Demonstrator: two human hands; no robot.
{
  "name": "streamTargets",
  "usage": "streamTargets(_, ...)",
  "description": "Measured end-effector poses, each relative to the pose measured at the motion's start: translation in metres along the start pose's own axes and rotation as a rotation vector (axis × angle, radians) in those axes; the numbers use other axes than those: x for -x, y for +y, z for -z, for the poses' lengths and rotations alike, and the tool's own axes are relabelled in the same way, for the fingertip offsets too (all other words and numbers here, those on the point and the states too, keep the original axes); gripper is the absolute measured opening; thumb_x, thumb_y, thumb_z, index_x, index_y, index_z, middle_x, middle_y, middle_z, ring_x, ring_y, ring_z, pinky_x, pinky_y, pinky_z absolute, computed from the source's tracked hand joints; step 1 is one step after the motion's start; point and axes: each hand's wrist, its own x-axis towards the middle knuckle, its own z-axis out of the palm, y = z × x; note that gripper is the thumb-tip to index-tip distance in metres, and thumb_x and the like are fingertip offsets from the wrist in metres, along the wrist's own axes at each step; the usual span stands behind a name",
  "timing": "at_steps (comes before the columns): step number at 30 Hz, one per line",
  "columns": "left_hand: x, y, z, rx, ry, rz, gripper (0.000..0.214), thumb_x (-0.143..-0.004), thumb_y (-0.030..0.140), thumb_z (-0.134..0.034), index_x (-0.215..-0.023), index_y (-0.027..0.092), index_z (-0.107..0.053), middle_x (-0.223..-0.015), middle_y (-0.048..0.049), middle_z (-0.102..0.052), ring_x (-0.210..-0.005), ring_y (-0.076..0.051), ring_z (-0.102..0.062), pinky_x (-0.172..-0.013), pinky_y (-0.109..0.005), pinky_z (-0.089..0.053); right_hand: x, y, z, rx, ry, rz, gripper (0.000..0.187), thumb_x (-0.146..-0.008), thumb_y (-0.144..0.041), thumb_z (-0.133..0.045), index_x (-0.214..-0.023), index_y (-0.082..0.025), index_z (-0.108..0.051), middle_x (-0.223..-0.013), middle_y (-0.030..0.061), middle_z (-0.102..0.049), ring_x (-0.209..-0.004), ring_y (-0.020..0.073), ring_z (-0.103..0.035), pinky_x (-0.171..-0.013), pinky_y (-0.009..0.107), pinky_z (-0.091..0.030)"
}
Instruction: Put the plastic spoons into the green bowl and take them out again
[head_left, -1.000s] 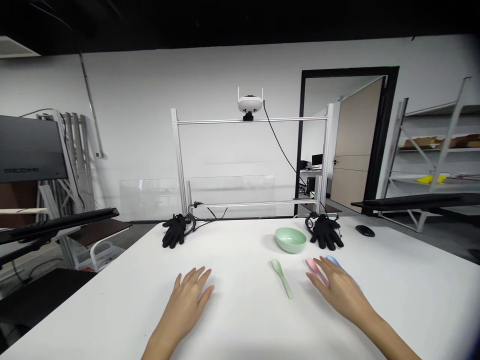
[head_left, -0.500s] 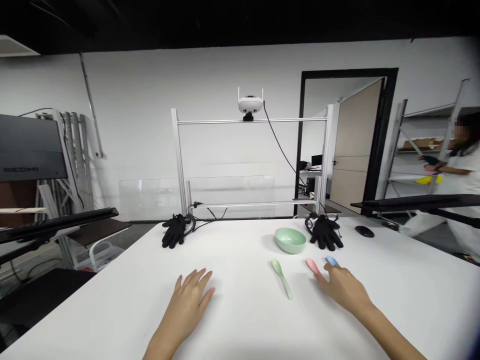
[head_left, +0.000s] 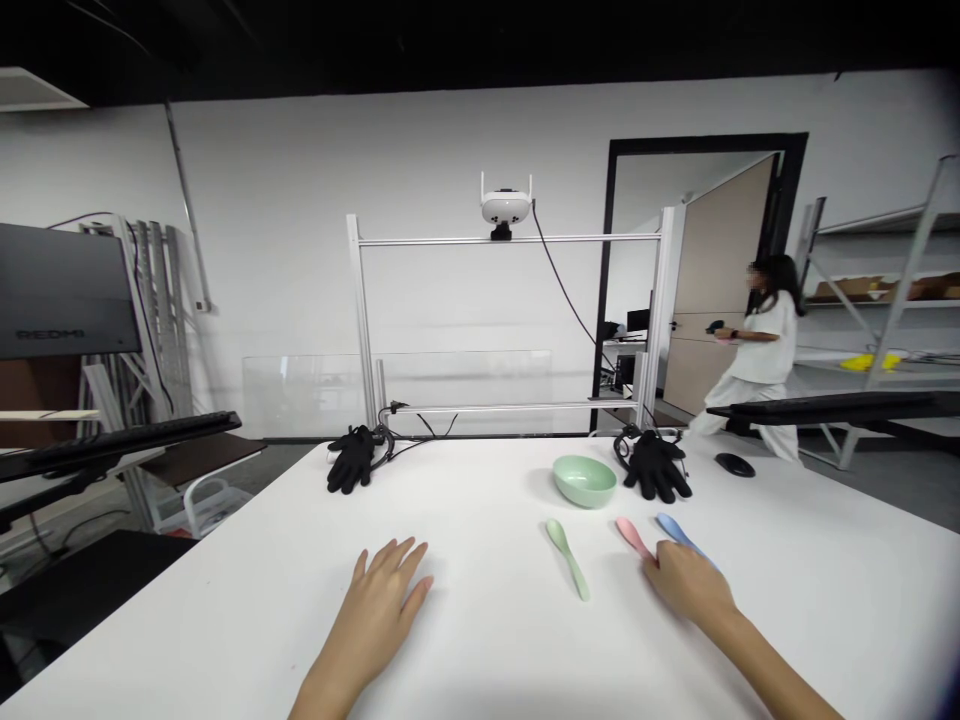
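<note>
My left hand (head_left: 379,605) lies flat on the white table (head_left: 480,650), fingers spread, touching nothing else. My right hand (head_left: 688,585) rests over the handle ends of a pink plastic spoon (head_left: 632,535) and a blue plastic spoon (head_left: 673,526), its fingers bunched and hiding any grip. Left of them lies a pale green plastic spoon (head_left: 566,558). A pale green bowl (head_left: 585,482) stands beyond the spoons. Black wired gloves lie at the far table edge, one (head_left: 351,458) at the left and one (head_left: 656,467) beside the bowl.
An aluminium frame (head_left: 510,240) with a white headset (head_left: 506,207) on top stands at the table's far edge. A black mouse (head_left: 735,465) lies at the right. Keyboards sit on both sides. A person (head_left: 761,360) in white walks near the doorway behind.
My right hand has drawn back and to the right, now over the pink and blue spoon handles. The person at the right has moved left, toward the doorway. My left hand stays still.
</note>
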Motion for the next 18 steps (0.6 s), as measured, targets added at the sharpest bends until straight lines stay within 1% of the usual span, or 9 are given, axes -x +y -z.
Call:
streamTargets(2, 0.000, 0.000, 0.000, 0.001, 0.004, 0.001, 0.051, -0.104, 0.048, -0.038, -0.149, 0.028, -0.054, -0.155, -0.0073, -0.054, -0.147, -0.033, -0.044, -0.120, -0.062, -0.031, 0.001, -0.001, 0.003, 0.001, 0.002, 0.001, 0.029, -0.093, -0.027, -0.039, -0.081, -0.019, -0.064, -0.099, 0.0150, -0.072, -0.094, 0.0290, -0.068, -0.074, 0.038, -0.046)
streamTargets(5, 0.000, 0.001, 0.001, 0.005, 0.004, 0.000, 0.051, -0.105, 0.048, -0.038, -0.149, 0.027, -0.054, -0.155, -0.0073, -0.054, -0.147, -0.033, -0.043, -0.120, -0.062, -0.030, 0.003, -0.003, 0.013, -0.002, 0.010, -0.012, 0.030, -0.094, -0.031, -0.038, -0.081, -0.019, -0.063, -0.097, 0.0146, -0.071, -0.089, 0.0279, -0.068, -0.069, 0.035, -0.044)
streamTargets(10, 0.000, 0.002, 0.003, 0.006, -0.006, 0.004, 0.052, -0.105, 0.049, -0.037, -0.149, 0.027, -0.053, -0.156, -0.0069, -0.053, -0.147, -0.033, -0.043, -0.120, -0.061, -0.029, 0.002, -0.013, 0.041, 0.008, 0.088, 0.037, 0.035, -0.096, -0.036, -0.034, -0.083, -0.020, -0.062, -0.093, 0.0137, -0.070, -0.082, 0.0262, -0.066, -0.064, 0.034, -0.042)
streamTargets(14, 0.001, 0.002, 0.004, 0.003, -0.017, 0.011, 0.053, -0.105, 0.049, -0.036, -0.150, 0.027, -0.052, -0.157, -0.0066, -0.052, -0.148, -0.032, -0.042, -0.121, -0.060, -0.028, -0.012, -0.031, 0.064, 0.028, 0.128, 0.067, 0.038, -0.096, -0.037, -0.034, -0.084, -0.019, -0.064, -0.094, 0.0145, -0.071, -0.085, 0.0274, -0.067, -0.065, 0.033, -0.041)
streamTargets(18, 0.002, 0.002, 0.005, 0.011, -0.009, 0.008, 0.052, -0.105, 0.049, -0.036, -0.149, 0.028, -0.053, -0.156, -0.0067, -0.053, -0.147, -0.032, -0.042, -0.121, -0.061, -0.029, -0.034, -0.049, 0.079, 0.030, 0.167, 0.091, 0.039, -0.096, -0.037, -0.036, -0.089, -0.017, -0.069, -0.101, 0.0169, -0.072, -0.091, 0.0297, -0.069, -0.069, 0.034, -0.044)
